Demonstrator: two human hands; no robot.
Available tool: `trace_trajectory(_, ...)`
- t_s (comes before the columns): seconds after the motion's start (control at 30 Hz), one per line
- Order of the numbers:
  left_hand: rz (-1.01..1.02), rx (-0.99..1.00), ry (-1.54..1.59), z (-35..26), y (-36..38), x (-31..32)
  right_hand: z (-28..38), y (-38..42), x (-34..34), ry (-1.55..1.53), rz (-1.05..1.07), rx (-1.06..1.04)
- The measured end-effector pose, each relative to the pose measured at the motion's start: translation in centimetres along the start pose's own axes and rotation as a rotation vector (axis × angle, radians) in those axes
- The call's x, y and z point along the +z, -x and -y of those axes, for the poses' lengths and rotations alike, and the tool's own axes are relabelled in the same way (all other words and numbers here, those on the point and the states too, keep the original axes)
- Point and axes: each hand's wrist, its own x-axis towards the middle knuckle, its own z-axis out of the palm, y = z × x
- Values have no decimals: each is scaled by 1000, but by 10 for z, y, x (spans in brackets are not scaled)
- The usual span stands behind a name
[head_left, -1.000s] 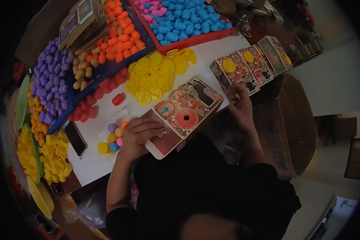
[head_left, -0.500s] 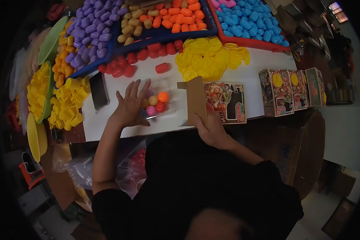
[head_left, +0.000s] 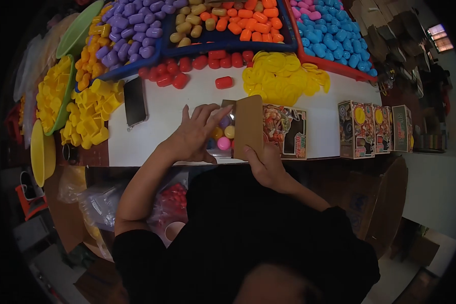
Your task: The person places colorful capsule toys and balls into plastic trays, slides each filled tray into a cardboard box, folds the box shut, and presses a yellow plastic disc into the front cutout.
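Note:
A clear plastic tray [head_left: 219,151] with several coloured capsules lies partly inside the open end of a printed cardboard box [head_left: 285,129]. My left hand [head_left: 195,133] rests on the tray's left side, fingers spread over its edge. The box's brown flap [head_left: 250,126] stands up beside the tray. My right hand [head_left: 266,163] grips the box at the flap's lower end, thumb on the cardboard. Pink, yellow and purple capsules show between the hand and the flap; the tray's right part is hidden in the box.
Yellow discs [head_left: 283,76] and red capsules [head_left: 185,64] lie behind the hands. A phone [head_left: 136,101] is at the left, by yellow parts [head_left: 93,114]. Printed boxes [head_left: 357,130] stand at the right. A blue tray [head_left: 228,46] and a red tray [head_left: 334,71] hold more capsules.
The capsule tray and my left hand have moved right, and the tray's right part has entered the box. My right hand still holds the box. The view has shifted slightly.

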Motion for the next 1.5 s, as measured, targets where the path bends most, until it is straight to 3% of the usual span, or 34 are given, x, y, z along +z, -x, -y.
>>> trace_trajectory(0.1,-102,118,78,15,5,1,1,-5,20,-78,29,-21)
trace_trajectory(0.17,-320,245,462,25,11,0,3,-5,22,-76,61,1)
trace_trajectory(0.2,-327,232,457,32,18,2,3,-7,23,-71,84,24)
trace_trajectory(0.27,-504,-12,426,47,37,5,-1,-6,23,-90,99,22)
trace_trajectory(0.33,-496,-118,430,49,51,-1,-3,-6,22,-101,108,29)
trace_trajectory(0.4,-265,-271,338,51,58,1,-4,-5,20,-94,170,105)
trace_trajectory(0.43,-268,-277,341,53,58,3,-4,-6,20,-93,178,105)
trace_trajectory(0.5,-108,-365,704,59,53,12,-5,-7,22,-115,155,67)
trace_trajectory(0.53,-111,-368,708,63,50,17,-5,-7,22,-112,160,68)
trace_trajectory(0.6,23,-455,1247,76,42,26,-5,-7,23,-115,142,48)
trace_trajectory(0.7,145,-380,1421,86,34,30,-10,-5,24,-110,135,45)
trace_trajectory(0.83,226,-314,1410,57,19,45,-10,-4,23,-139,172,80)
trace_trajectory(0.93,316,-318,1451,29,0,63,-10,-2,27,-192,146,-21)
trace_trajectory(1.0,370,-281,1302,35,-11,97,-7,-1,20,-373,256,157)
trace_trajectory(1.03,375,-303,1801,26,-8,82,-12,-2,10,-371,256,162)
trace_trajectory(1.07,363,-316,2302,16,-3,64,-21,-4,-8,42,229,-3)
trace_trajectory(1.1,396,-400,2231,14,-4,60,-28,-4,-20,453,195,-168)
trace_trajectory(1.23,647,-289,2299,31,-8,73,-33,-9,-26,332,270,-242)
trace_trajectory(1.27,462,-408,2124,29,-7,71,-33,-17,-35,336,262,-242)
trace_trajectory(1.3,284,-511,1938,28,-7,68,-31,-28,-51,124,342,-31)
trace_trajectory(1.33,285,-504,1933,33,-4,61,-33,-41,-66,-89,418,176)
trace_trajectory(1.4,-88,-259,1236,45,8,42,-48,-75,-85,221,56,-40)
trace_trajectory(1.43,-445,-338,1103,43,14,34,-48,-91,-87,220,61,-37)
trace_trajectory(1.47,-794,-410,938,40,21,23,-43,-109,-86,543,218,17)
trace_trajectory(1.5,-905,-405,754,30,32,12,-41,-121,-82,864,375,69)
